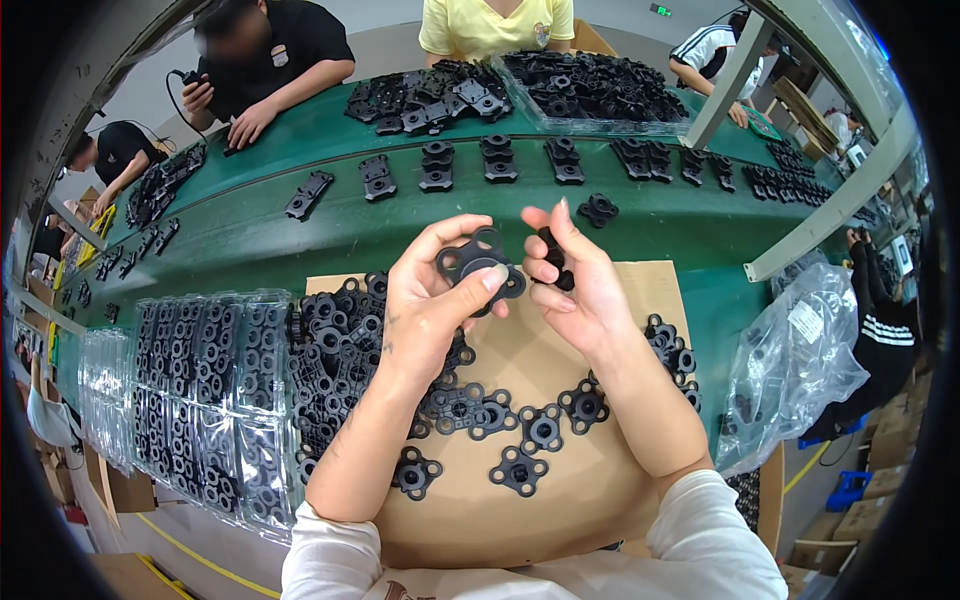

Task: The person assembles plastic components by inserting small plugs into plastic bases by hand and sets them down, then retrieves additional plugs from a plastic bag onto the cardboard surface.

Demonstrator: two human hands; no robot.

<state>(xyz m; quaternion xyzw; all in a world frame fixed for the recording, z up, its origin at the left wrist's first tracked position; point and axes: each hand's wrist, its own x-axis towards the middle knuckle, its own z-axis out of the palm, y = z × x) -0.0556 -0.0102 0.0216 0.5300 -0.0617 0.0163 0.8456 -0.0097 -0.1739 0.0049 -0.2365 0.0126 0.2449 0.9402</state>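
My left hand [430, 300] holds a black round plastic part with lobed ears [480, 265] up above a brown cardboard sheet [560, 500]. Beside it, my right hand [575, 280] grips a second, smaller black part [556, 258] between thumb and fingers. The two parts are close together but apart. Below my hands, several loose black lobed parts [520, 435] lie on the cardboard, and a heap of the same parts [335, 345] sits at its left edge.
Clear plastic trays of black parts [205, 390] lie at left. A green conveyor belt [300, 250] carries spaced black parts [500, 160], with piles [590, 85] at its far side. Other people work across the belt. A plastic bag [790, 360] hangs at right, near a grey frame bar [830, 215].
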